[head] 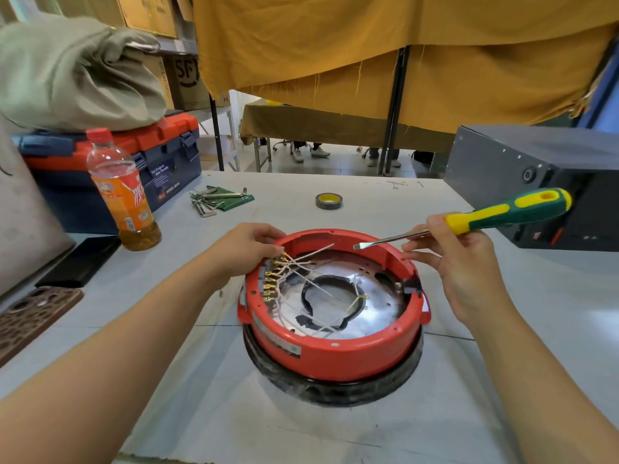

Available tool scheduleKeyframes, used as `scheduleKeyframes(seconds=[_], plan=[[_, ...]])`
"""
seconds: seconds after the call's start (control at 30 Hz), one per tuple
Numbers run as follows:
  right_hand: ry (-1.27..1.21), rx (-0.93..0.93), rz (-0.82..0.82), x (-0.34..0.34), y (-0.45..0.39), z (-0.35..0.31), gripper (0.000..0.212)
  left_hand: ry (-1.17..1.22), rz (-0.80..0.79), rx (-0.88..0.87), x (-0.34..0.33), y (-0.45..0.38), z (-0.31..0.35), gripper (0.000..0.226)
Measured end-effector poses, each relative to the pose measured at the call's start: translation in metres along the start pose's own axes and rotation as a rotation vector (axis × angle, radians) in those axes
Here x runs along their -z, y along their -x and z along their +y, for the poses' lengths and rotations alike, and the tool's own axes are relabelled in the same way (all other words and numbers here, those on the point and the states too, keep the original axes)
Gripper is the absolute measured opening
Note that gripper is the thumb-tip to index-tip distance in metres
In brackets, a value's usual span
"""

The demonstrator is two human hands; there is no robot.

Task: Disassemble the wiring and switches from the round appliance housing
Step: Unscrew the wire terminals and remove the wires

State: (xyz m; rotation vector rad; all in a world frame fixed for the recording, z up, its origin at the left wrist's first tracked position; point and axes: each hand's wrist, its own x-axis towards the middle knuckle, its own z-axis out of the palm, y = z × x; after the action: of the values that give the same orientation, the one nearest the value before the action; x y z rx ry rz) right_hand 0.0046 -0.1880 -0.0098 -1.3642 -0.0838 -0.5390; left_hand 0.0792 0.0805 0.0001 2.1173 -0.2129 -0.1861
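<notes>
A round red appliance housing (335, 358) sits upside down on a black ring in the middle of the table. Inside it lies a shiny metal plate with white wires (311, 279) crossing it. The wires run to a row of brass terminals on a switch block (273, 279) at the housing's left wall. My left hand (246, 247) rests on the left rim, with its fingers curled at the wires by the top terminals. My right hand (465, 262) hovers beside the right rim and holds a green and yellow flat screwdriver (502, 216), whose blade tip hangs over the housing's far side.
An orange drink bottle (122, 192) stands to the left, with a blue and red toolbox (134, 162) behind it. Hex keys (214, 199) and a tape roll (329, 200) lie further back. A grey metal box (536, 182) stands at the right, and a black phone (80, 261) lies at the left.
</notes>
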Motion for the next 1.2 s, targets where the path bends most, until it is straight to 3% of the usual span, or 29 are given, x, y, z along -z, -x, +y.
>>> scheduleKeyframes(seconds=[0.17,0.27,0.4,0.5,0.7,1.0,1.2], plan=[[-0.014,0.010,-0.059,-0.001,-0.002,-0.005,0.010,-0.019,-0.252,-0.072,-0.007,-0.017,0.013,0.027],[0.014,0.005,-0.096,-0.006,-0.001,-0.005,0.010,-0.124,-0.323,-0.144,-0.012,-0.021,0.017,0.030],[0.080,-0.014,-0.156,-0.010,0.002,-0.001,0.008,-0.223,-0.273,-0.242,-0.016,-0.022,0.016,0.027],[0.093,-0.011,-0.166,-0.012,0.002,0.001,0.010,-0.162,-0.184,-0.244,-0.010,-0.021,0.007,0.021],[0.110,-0.003,-0.178,-0.017,0.000,-0.001,0.010,-0.110,-0.200,-0.248,-0.010,-0.016,0.005,0.023],[0.145,0.007,-0.236,-0.022,-0.006,-0.008,0.018,-0.272,-0.341,-0.299,-0.021,-0.025,0.032,0.028],[0.160,0.030,-0.243,-0.018,-0.003,-0.007,0.017,-0.219,-0.282,-0.299,-0.030,-0.026,0.026,0.030]])
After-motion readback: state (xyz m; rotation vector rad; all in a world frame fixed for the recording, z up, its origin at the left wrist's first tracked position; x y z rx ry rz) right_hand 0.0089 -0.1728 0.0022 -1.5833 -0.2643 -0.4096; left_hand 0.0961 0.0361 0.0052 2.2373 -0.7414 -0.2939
